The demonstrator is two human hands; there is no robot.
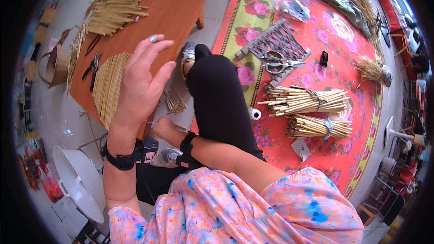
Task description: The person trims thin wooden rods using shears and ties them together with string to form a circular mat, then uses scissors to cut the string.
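Note:
My left hand (147, 74) is raised above the low brown wooden table (162, 11), fingers apart, with nothing in it. Partly under it lies a flat panel of straw stalks laid side by side (110, 86), with a rounded edge. Lower, by the table's near edge, my right hand (164, 128) is closed, its fingers partly hidden. A thin white thread (153, 122) runs from its fingertips toward my left wrist. Dark-handled pliers (93, 68) rest to the left of the straw panel.
Cut straw (115, 13) is heaped at the table's far end. On the red floral cloth to the right are scissors (278, 63), a grey woven lattice (275, 40), stick bundles (312, 99) and a thread spool (255, 114). A white basin (79, 183) stands lower left, a basket (58, 65) farther up.

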